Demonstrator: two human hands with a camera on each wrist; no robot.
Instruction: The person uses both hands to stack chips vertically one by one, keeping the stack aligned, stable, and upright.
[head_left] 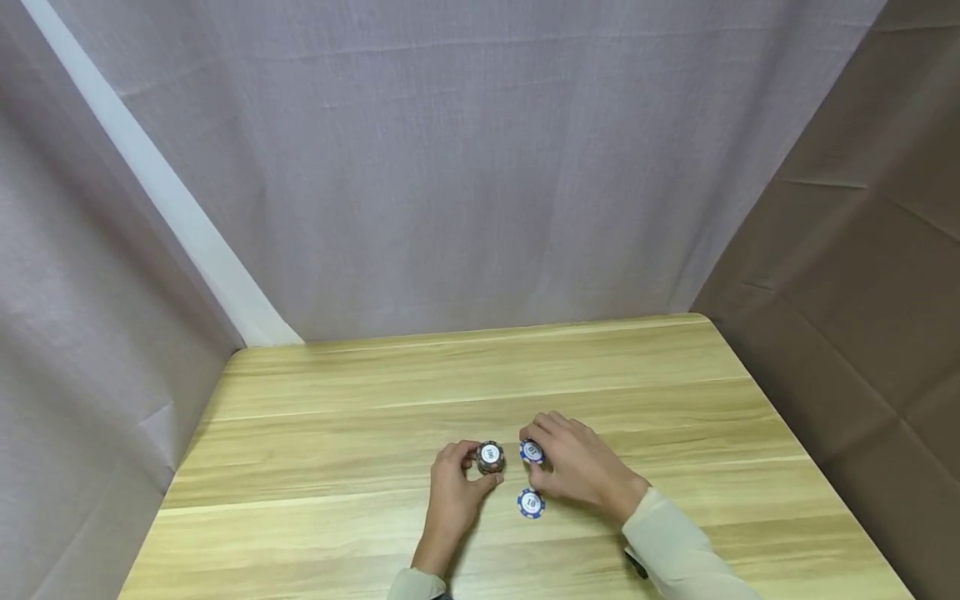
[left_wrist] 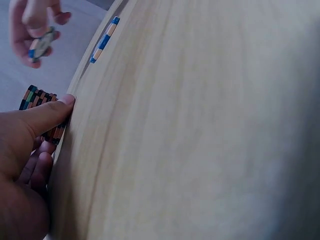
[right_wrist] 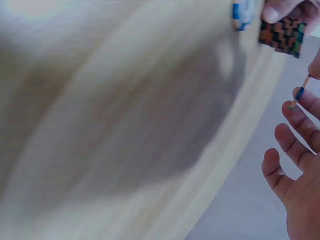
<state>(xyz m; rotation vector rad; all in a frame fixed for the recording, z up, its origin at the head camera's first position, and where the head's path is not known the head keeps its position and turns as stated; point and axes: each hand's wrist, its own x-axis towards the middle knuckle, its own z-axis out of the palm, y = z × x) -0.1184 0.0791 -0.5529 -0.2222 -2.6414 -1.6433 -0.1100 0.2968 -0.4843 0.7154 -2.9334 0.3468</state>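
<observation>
A stack of poker chips (head_left: 491, 457), topped by a dark one with a white centre, stands on the table. My left hand (head_left: 452, 496) holds it between thumb and fingers. In the left wrist view, the stack's edges (left_wrist: 31, 97) show black, orange and some green. To the right, my right hand (head_left: 581, 467) pinches a blue and white poker chip (head_left: 532, 451) marked 10, tilted and raised above the table. Another blue and white poker chip (head_left: 531, 503) lies flat nearer me, between the hands. The right wrist view shows the pinched chip (right_wrist: 300, 92) edge-on at the fingertips.
The wooden table (head_left: 337, 442) has a light striped grain. Grey curtain cloth (head_left: 465, 183) hangs behind it and on the left, with a brown cloth (head_left: 862, 275) on the right.
</observation>
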